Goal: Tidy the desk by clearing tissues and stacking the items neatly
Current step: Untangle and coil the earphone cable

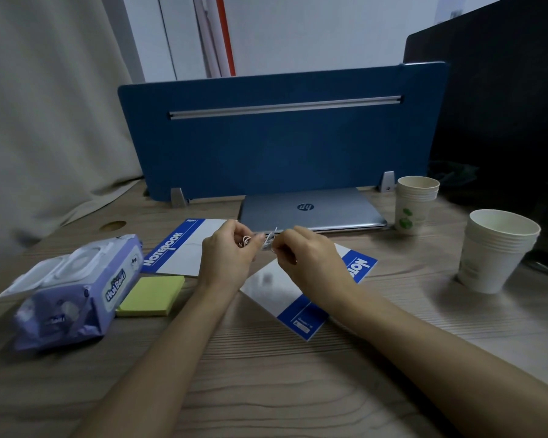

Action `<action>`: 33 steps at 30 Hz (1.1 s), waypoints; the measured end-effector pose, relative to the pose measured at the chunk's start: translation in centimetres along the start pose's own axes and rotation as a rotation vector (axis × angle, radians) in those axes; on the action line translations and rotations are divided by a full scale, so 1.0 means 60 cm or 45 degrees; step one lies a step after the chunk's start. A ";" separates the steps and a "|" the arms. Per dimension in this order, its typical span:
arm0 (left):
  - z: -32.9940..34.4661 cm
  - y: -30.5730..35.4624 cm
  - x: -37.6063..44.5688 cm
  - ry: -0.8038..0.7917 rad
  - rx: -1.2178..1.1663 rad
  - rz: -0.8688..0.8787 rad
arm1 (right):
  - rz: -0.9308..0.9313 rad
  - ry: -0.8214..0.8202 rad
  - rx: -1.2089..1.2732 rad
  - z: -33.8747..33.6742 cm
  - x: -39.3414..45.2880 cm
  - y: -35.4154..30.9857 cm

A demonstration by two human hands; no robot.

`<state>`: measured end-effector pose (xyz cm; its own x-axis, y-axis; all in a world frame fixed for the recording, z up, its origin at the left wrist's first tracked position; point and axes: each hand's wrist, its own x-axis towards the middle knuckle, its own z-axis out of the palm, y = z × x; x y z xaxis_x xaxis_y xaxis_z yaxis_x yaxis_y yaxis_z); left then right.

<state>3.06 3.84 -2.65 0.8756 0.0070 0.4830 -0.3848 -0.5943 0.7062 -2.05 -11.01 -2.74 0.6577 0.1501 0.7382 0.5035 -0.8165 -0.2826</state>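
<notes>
Evidently I hold my left hand (pixel 227 252) and right hand (pixel 304 256) raised over the 2 notebooks (pixel 184 248), each pinching small paper clips (pixel 246 240), so the loose bits gather before I stack anything on the desk (pixel 266 374).

"NOTEBOOK" on left notebook (pixel 184 248), "HuiBaoLi" on wipes pack (pixel 76 289), "hp" on laptop (pixel 310 210)

**An office desk behind a divider**

A wood-grain desk (pixel 298 390) carries a blue felt privacy divider (pixel 266 147) clamped at its back edge, a closed silver laptop (pixel 310 208), blue-and-white notebooks (pixel 184 248), a yellow sticky-note pad (pixel 152 295) and stacked white paper cups (pixel 494 251).
</notes>
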 end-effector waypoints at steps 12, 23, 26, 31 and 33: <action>-0.002 -0.014 0.004 -0.226 -0.130 0.103 | 0.240 0.000 0.335 -0.001 0.008 0.024; -0.011 -0.021 0.007 -0.459 -0.454 0.140 | 0.567 -0.014 0.731 -0.004 0.011 0.038; -0.012 -0.018 0.006 -0.457 -0.544 0.132 | 0.595 0.035 0.724 0.001 0.011 0.039; -0.009 -0.013 0.005 -0.434 -0.637 0.077 | 0.550 0.106 0.522 0.010 0.007 0.033; -0.004 -0.011 0.003 -0.414 -0.686 0.020 | 0.514 0.116 0.463 0.012 0.006 0.029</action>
<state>3.39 4.45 -2.90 0.8800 -0.2938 0.3733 -0.4175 -0.1033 0.9028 -0.53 -12.01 -3.42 0.7956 -0.1972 0.5727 0.3930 -0.5514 -0.7359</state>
